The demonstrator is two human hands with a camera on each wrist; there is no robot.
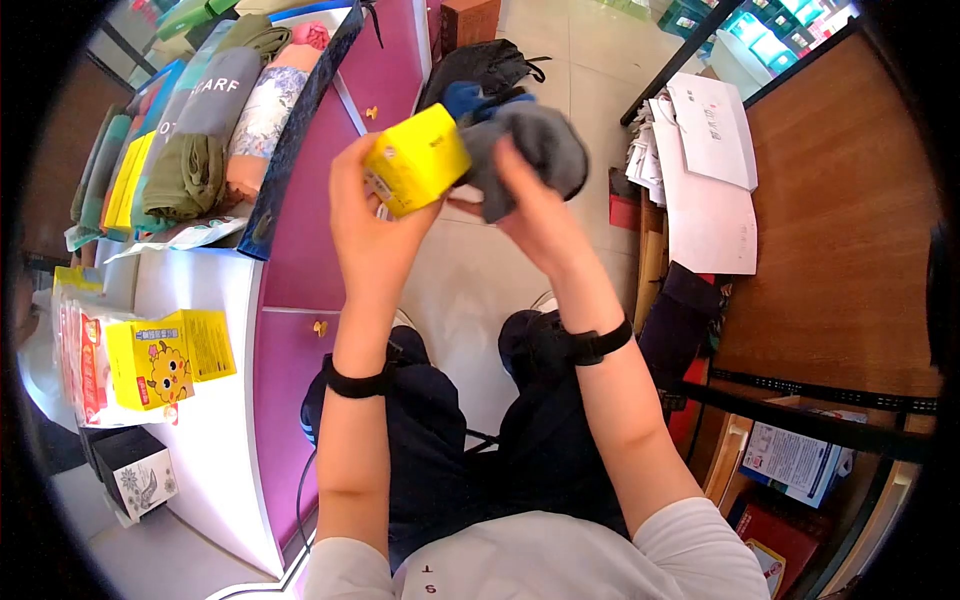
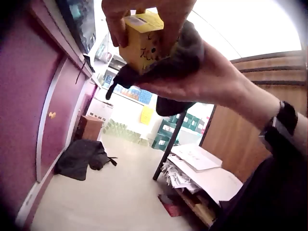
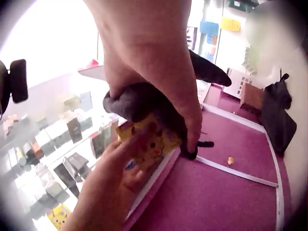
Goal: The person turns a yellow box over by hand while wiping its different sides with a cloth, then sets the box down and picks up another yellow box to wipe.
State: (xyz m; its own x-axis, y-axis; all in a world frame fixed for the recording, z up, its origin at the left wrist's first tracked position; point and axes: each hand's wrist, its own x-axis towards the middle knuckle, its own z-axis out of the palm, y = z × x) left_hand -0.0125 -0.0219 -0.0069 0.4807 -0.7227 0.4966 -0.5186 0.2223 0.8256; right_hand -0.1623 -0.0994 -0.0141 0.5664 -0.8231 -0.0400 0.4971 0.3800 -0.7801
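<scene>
My left hand (image 1: 375, 235) grips a small bright yellow cardboard box (image 1: 420, 160), thumb on one side and fingers on the other. Printed cartoon features show on the box (image 2: 147, 48) in the left wrist view. My right hand (image 1: 545, 225) holds a soft dark grey cloth item (image 1: 550, 145), its thumb over the fabric. Both things are raised in front of me above the floor, with the cloth right against the box. A short dark strap or cord end (image 2: 110, 90) hangs from the cloth. In the right wrist view, the cloth (image 3: 137, 101) partly covers the box.
Left stands a white counter with purple drawers (image 1: 310, 210), rolled scarves (image 1: 215, 110) and more yellow boxes (image 1: 150, 365). A black bag (image 1: 480, 75) lies on the tiled floor ahead. To the right, papers (image 1: 710, 180) lie on a shelf beside a wooden panel (image 1: 820, 230).
</scene>
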